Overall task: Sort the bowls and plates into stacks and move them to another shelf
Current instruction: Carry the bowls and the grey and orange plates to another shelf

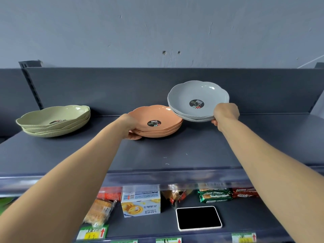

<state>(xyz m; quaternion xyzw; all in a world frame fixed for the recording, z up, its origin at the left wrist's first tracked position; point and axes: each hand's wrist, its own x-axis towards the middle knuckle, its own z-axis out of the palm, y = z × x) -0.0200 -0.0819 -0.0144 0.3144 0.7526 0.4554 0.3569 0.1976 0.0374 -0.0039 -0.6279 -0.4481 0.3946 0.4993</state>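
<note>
Head view: grips orange plate stack (156, 123) on shelf (175, 148) with left hand (130, 126), fingers curled; pinches tilted grey plate stack (196, 100) just beside in right hand (226, 113).

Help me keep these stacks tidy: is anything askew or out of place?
Only the grey stack: the right hand holds it tilted above the shelf, its edge over the orange stack. The green stack sits level.

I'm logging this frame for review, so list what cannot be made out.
Head view:
Most left hand fingers: under the orange stack.
The right hand grip: mostly beneath the grey plates.
Fine print on the sticker: too small.
Label on the green stack: partly behind its rim.
Tops of the snack packs: behind the shelf edge.
</note>
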